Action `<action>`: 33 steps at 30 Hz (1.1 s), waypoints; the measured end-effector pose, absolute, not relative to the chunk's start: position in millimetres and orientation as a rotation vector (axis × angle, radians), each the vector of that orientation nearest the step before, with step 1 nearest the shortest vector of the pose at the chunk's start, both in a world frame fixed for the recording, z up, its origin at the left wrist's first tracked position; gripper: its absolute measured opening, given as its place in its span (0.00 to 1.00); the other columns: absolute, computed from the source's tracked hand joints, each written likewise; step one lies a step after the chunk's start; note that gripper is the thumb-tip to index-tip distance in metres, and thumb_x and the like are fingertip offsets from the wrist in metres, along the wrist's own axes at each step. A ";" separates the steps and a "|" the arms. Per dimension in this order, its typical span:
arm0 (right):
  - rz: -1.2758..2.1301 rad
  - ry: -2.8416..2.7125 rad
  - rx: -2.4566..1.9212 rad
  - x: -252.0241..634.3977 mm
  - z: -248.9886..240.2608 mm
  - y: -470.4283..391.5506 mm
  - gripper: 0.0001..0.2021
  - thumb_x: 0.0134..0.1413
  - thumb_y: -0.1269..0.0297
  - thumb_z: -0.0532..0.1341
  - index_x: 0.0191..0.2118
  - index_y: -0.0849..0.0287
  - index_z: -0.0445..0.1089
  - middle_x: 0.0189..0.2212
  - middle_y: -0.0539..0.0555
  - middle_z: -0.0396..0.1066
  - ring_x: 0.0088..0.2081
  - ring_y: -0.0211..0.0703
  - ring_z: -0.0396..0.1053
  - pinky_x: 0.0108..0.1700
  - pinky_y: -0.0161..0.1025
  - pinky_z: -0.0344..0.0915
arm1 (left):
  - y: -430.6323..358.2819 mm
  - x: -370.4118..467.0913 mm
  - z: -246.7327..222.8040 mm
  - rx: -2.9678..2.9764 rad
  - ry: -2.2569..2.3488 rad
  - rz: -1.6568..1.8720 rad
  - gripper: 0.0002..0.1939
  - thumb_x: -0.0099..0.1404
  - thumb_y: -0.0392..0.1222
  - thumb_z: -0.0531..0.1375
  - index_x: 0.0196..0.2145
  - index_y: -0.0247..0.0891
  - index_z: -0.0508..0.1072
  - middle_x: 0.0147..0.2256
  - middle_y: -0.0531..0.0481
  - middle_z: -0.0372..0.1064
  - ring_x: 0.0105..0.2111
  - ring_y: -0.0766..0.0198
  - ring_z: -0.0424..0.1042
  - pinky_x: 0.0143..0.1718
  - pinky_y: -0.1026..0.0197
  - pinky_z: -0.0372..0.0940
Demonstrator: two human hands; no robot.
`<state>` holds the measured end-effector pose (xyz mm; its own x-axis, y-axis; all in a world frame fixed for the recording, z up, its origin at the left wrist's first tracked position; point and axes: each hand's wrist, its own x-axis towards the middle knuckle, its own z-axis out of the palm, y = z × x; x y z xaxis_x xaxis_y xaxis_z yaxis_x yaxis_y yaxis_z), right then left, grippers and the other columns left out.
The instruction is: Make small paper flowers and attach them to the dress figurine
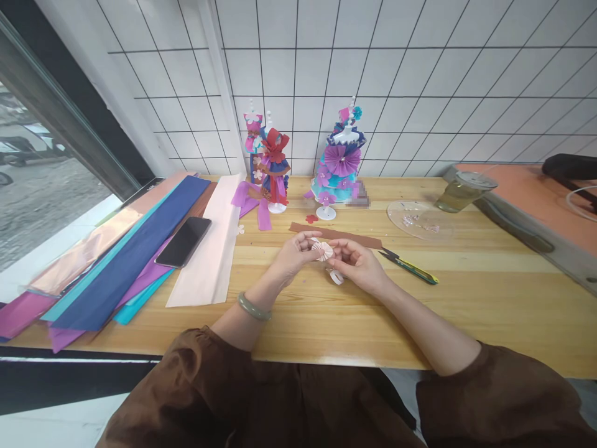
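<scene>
A small pale pink pleated paper rosette (321,251) is held up over the middle of the wooden table. My left hand (295,256) is closed on it, thumb across its front. From the other side, the fingertips of my right hand (358,262) pinch at its right edge. Just under my right hand lies a small white ring-shaped roll (336,277), partly covered. Behind both hands runs a brown paper strip (345,236). To the right lie yellow-green and black thread snips (410,267), their tip near the strip's end.
Small dress stands decorated with paper, one red (276,162) and one purple and turquoise (340,165), stand by the tiled wall. Coloured crepe paper (130,249) and a phone (183,241) lie left. A clear plate (420,221) and a drink cup (466,191) are right.
</scene>
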<state>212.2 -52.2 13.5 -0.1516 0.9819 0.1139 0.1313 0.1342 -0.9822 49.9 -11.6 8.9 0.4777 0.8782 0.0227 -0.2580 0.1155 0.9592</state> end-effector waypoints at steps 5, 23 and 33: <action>1.114 -1.401 -1.126 213.4 14.1 -51.2 0.18 0.44 0.59 0.61 0.43 0.57 0.62 0.29 0.50 0.63 0.29 0.36 0.64 0.30 0.35 0.62 | -15.0 52.2 11.4 1.222 0.669 0.911 0.26 0.48 0.37 0.63 0.46 0.34 0.62 0.30 0.51 0.66 0.30 0.70 0.67 0.36 0.63 0.61; 1.055 -1.394 -1.070 212.2 14.1 -53.0 0.17 0.44 0.62 0.61 0.43 0.57 0.62 0.28 0.49 0.63 0.27 0.35 0.63 0.31 0.36 0.62 | -17.5 55.4 6.0 1.295 0.655 0.788 0.30 0.49 0.39 0.63 0.50 0.35 0.59 0.31 0.48 0.68 0.31 0.67 0.69 0.36 0.62 0.61; 1.058 -1.346 -1.075 211.7 13.2 -52.2 0.17 0.44 0.63 0.61 0.43 0.56 0.62 0.28 0.49 0.63 0.27 0.35 0.62 0.31 0.35 0.61 | -18.4 55.8 5.5 1.304 0.713 0.780 0.29 0.50 0.39 0.62 0.50 0.37 0.59 0.32 0.48 0.69 0.31 0.68 0.69 0.34 0.63 0.62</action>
<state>211.7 -52.2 13.2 -0.0297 0.9793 0.2001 0.0374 0.2011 -0.9789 55.8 -18.4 5.5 0.5612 0.8274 -0.0222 -0.0967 0.0922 0.9910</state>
